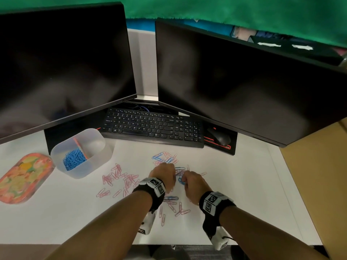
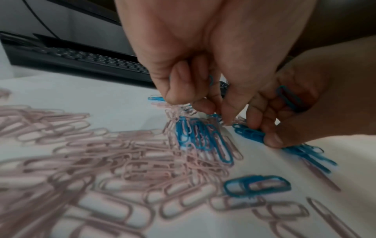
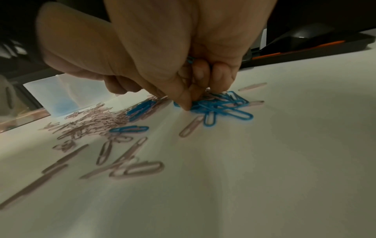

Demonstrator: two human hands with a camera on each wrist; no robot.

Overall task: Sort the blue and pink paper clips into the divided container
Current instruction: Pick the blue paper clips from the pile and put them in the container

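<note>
Pink paper clips (image 1: 118, 176) lie scattered on the white desk, with blue paper clips (image 1: 161, 157) mixed in behind my hands. The translucent divided container (image 1: 88, 167) stands at the left, and a heap of blue clips (image 1: 72, 159) fills its left compartment. My left hand (image 1: 163, 172) hovers over the pile with fingers curled, blue clips (image 2: 211, 80) tucked inside them. Close beside it, my right hand (image 1: 194, 182) holds blue clips (image 3: 190, 60) in its curled fingers, while its thumb presses on a blue cluster (image 3: 223, 103).
Two dark monitors (image 1: 65, 62) stand behind a black keyboard (image 1: 154, 128) and a mouse (image 1: 219, 137). A floral tray (image 1: 24, 177) lies at the far left. A brown cardboard surface (image 1: 319, 175) borders the desk on the right.
</note>
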